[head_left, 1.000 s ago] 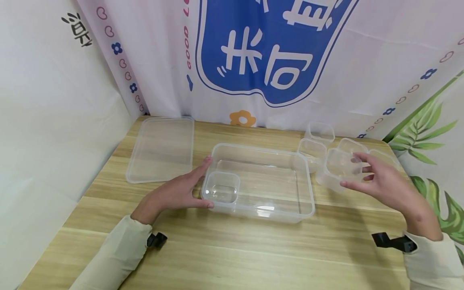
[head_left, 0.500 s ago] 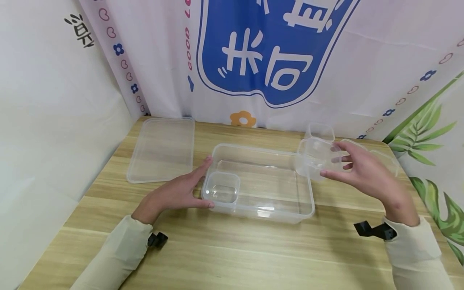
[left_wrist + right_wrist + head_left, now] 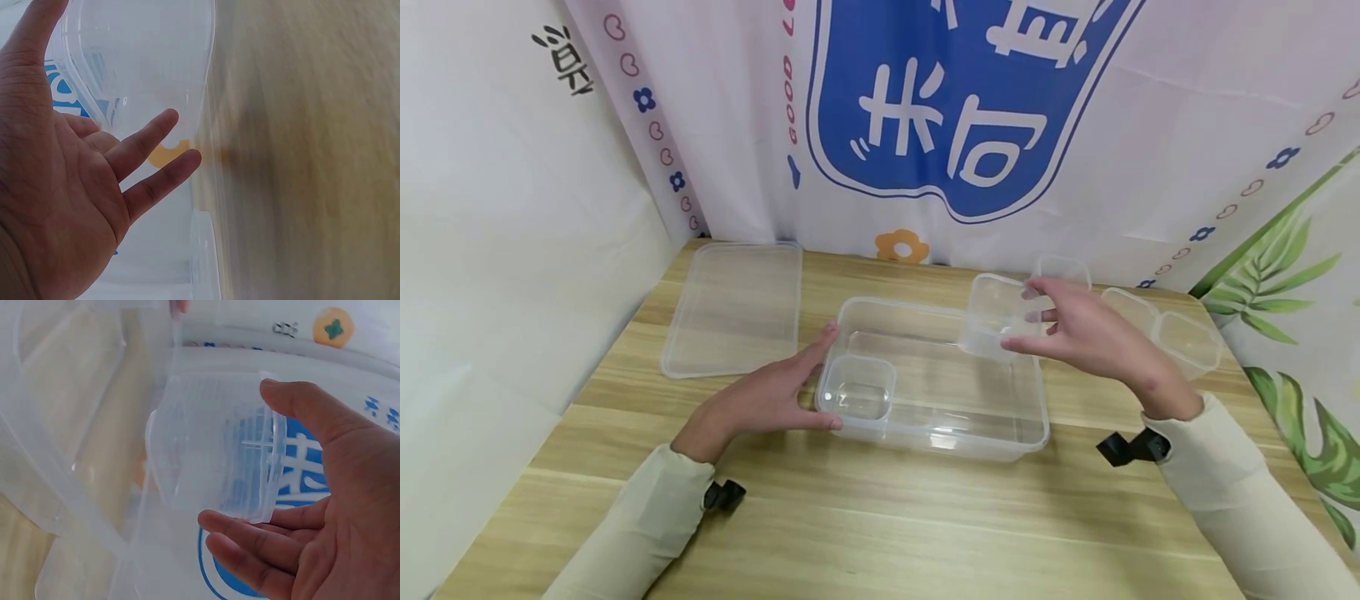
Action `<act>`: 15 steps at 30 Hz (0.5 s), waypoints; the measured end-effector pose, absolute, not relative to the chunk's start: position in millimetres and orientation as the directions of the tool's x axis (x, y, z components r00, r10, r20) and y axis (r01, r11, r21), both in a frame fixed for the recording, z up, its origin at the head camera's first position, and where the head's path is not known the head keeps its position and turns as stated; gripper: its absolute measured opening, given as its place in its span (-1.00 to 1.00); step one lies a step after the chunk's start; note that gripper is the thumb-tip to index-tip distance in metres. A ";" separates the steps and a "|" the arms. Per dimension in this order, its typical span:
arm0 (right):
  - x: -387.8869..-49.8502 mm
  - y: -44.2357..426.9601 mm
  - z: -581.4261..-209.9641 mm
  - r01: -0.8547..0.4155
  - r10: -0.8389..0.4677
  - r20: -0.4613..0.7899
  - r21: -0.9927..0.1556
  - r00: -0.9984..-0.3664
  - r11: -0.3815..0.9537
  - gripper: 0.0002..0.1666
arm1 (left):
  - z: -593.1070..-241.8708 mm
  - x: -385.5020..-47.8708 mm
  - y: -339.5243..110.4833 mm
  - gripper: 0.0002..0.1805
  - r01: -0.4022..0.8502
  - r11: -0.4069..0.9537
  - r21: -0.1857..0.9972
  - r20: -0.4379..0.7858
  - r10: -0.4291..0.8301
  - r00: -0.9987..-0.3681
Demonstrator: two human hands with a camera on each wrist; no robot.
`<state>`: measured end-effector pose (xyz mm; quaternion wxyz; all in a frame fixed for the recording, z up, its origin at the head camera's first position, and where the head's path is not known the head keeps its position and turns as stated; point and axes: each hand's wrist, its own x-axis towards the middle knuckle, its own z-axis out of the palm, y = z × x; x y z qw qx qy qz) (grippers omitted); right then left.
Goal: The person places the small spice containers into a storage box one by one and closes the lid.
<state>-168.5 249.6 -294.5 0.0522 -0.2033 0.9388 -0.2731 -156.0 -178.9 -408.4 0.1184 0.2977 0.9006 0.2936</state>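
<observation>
A large clear rectangular container sits on the wooden table, with one small clear square container inside its front left corner. My left hand rests against the large container's left end, thumb at the front and fingers behind; in the left wrist view these fingers look extended. With thumb and fingertips, my right hand pinches another small container by its sides, above the back right part of the large one. The right wrist view shows this small container between thumb and fingers.
A flat translucent lid lies at the back left. Beyond my right hand, other small clear containers stand near the table's back right edge, one partly hidden behind that hand. A printed curtain hangs behind the table.
My right hand has lifted the small container away from the right-hand group and carried it left, over the large container. The left hand has stayed in place.
</observation>
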 end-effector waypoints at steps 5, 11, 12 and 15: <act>-178.2 231.8 -298.7 -0.365 -0.429 -0.018 -0.497 -0.903 0.788 0.15 | -408.1 -155.8 -178.4 0.42 0.464 0.649 0.603 -0.043 0.607 -0.793; -186.5 205.4 -308.2 -0.405 -0.460 -0.025 -0.433 -0.887 0.805 0.19 | -407.9 -155.2 -179.1 0.42 0.466 0.649 0.601 -0.041 0.607 -0.794; -187.4 200.6 -310.4 -0.414 -0.470 -0.028 -0.425 -0.882 0.805 0.20 | -408.1 -155.2 -179.2 0.42 0.466 0.649 0.601 -0.039 0.607 -0.794; -189.5 186.3 -317.1 -0.446 -0.502 -0.042 -0.398 -0.864 0.801 0.23 | -408.7 -155.3 -179.1 0.42 0.470 0.647 0.601 -0.034 0.608 -0.793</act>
